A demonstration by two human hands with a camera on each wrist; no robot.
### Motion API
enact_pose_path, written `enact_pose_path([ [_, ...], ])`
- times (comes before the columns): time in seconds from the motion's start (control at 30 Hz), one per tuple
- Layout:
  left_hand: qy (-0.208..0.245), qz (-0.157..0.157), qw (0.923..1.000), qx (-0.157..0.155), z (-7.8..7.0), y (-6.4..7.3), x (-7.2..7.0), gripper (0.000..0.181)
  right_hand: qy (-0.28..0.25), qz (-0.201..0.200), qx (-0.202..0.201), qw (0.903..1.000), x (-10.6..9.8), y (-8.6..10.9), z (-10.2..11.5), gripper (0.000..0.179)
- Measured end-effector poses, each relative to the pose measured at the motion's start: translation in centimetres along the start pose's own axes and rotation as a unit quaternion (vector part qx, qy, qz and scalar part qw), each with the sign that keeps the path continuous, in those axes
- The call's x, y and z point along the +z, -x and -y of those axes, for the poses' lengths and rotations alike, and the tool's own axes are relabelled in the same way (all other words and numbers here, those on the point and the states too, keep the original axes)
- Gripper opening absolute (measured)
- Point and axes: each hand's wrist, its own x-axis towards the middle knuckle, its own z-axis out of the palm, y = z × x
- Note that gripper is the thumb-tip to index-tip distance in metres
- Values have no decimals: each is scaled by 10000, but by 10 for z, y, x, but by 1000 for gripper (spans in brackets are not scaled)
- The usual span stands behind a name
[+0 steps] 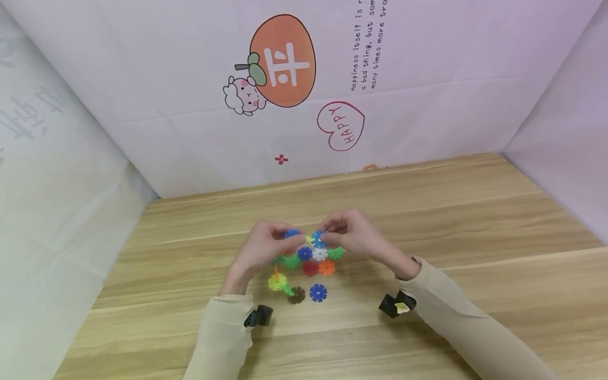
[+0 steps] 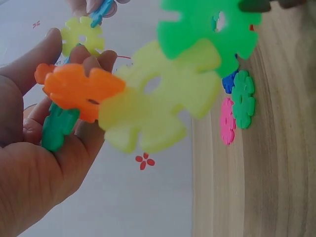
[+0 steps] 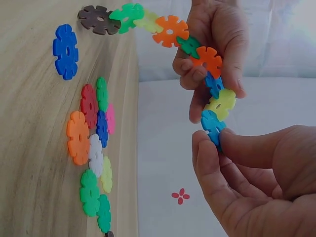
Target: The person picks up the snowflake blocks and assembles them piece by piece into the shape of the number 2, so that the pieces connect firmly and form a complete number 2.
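A chain of interlocking plastic snowflake discs hangs between the hands. My left hand [image 1: 261,245] grips it near a blue disc [image 3: 214,86] and a yellow disc [image 3: 222,104]. At the chain's upper end my right hand [image 1: 357,237] pinches a light blue disc [image 3: 212,129], which joins or touches the yellow one; the slot is too small to tell. Below the left hand the chain runs through orange [image 3: 170,31], dark green, yellow [image 2: 158,98] and green [image 2: 210,29] discs to a brown disc [image 3: 98,19], low by the table.
Loose discs lie on the wooden table [image 1: 427,211] beneath the hands, among them red [image 3: 89,106], orange [image 3: 78,138], white [image 3: 96,155] and green [image 3: 89,192]. A dark blue disc [image 1: 318,293] lies nearer the person. Printed white cloth [image 1: 190,132] stands behind and at both sides.
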Motion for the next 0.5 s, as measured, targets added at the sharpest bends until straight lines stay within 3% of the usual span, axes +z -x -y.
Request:
enact_pose_path([
  [0.23, -62, 12, 9999, 97, -3, 1, 2, 17, 32, -128, -21, 9999, 0, 1, 2, 9],
  [0.5, -189, 125, 9987, 459, -10, 3, 8, 14, 274, -257, -291, 9989, 0, 4, 8, 8],
])
